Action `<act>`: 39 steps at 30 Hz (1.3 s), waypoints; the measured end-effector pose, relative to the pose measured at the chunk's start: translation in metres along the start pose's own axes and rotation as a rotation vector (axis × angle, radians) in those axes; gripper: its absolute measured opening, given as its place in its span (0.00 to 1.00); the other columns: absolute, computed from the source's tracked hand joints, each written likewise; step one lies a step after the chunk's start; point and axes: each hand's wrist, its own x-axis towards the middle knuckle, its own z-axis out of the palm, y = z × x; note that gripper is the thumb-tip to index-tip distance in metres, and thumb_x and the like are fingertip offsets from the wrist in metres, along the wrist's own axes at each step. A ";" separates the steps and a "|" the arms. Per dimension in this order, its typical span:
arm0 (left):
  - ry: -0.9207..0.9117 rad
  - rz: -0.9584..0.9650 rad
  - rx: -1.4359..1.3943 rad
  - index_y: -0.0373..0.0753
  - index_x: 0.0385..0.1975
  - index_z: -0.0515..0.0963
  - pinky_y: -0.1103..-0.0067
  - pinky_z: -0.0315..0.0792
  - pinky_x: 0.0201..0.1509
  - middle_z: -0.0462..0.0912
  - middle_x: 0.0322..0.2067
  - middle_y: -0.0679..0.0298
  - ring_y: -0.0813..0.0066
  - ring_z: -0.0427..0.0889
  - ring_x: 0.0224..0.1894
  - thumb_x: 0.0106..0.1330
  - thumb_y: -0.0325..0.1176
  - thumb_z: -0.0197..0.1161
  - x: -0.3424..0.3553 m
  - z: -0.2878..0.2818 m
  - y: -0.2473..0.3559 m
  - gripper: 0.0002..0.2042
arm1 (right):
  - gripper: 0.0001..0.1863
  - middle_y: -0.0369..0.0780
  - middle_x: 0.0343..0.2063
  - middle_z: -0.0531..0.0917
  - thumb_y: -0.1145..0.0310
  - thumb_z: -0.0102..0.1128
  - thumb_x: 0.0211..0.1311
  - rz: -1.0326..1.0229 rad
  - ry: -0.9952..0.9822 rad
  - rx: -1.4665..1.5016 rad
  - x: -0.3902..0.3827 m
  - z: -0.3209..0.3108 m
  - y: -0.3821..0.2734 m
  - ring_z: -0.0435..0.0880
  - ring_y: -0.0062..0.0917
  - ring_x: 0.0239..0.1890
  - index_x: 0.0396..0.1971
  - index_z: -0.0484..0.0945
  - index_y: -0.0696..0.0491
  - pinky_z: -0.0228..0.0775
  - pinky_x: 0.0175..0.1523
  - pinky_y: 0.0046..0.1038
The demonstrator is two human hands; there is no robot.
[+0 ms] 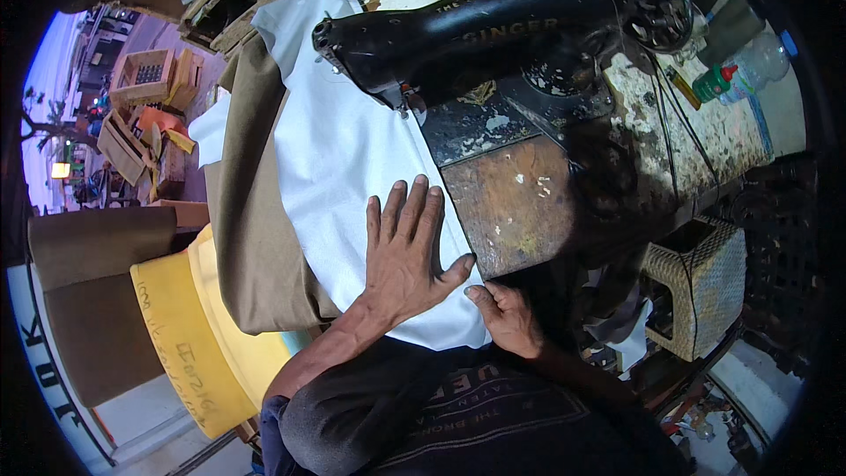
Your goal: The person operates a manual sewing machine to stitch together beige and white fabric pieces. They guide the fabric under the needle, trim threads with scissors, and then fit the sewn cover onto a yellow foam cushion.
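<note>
White fabric runs along the left of a black sewing machine, its right edge passing beneath the needle and presser foot. Brown fabric hangs in folds at the white cloth's left. My left hand lies flat on the white fabric, fingers apart and pointing toward the machine, thumb reaching the cloth's right edge. Close by, my right hand grips that same edge at its near corner between thumb and fingers. Part of the right fingers is hidden.
A worn wooden panel adjoins the machine bed. To the right are a clear plastic bottle, a green bottle and a woven stool. Yellow foam leans at the left, with wooden crates farther away.
</note>
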 end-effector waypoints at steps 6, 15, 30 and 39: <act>-0.017 -0.010 0.050 0.33 0.81 0.60 0.34 0.43 0.82 0.57 0.81 0.40 0.34 0.53 0.83 0.70 0.66 0.58 -0.002 0.005 0.003 0.49 | 0.17 0.48 0.22 0.86 0.57 0.65 0.76 -0.246 -0.294 -0.515 0.021 -0.098 -0.067 0.90 0.39 0.29 0.38 0.89 0.57 0.81 0.40 0.39; -0.006 0.000 0.036 0.33 0.80 0.62 0.33 0.47 0.82 0.59 0.80 0.39 0.34 0.53 0.83 0.70 0.65 0.58 -0.002 0.003 0.002 0.47 | 0.24 0.54 0.57 0.87 0.47 0.60 0.75 -0.776 0.337 -0.881 0.327 -0.086 -0.143 0.83 0.45 0.64 0.57 0.85 0.51 0.73 0.70 0.45; -0.064 0.007 -0.020 0.46 0.83 0.58 0.29 0.37 0.83 0.52 0.84 0.51 0.39 0.44 0.86 0.69 0.76 0.49 0.007 0.009 -0.020 0.50 | 0.22 0.38 0.47 0.89 0.51 0.65 0.77 -0.717 0.103 -0.771 0.353 -0.061 -0.186 0.85 0.26 0.50 0.60 0.83 0.51 0.74 0.56 0.34; -0.044 0.002 -0.034 0.47 0.83 0.58 0.28 0.36 0.83 0.54 0.83 0.53 0.40 0.46 0.86 0.70 0.72 0.52 0.023 0.003 -0.037 0.47 | 0.26 0.42 0.55 0.90 0.49 0.63 0.76 -0.357 0.271 -0.986 0.384 -0.041 -0.214 0.86 0.38 0.62 0.64 0.82 0.51 0.67 0.69 0.52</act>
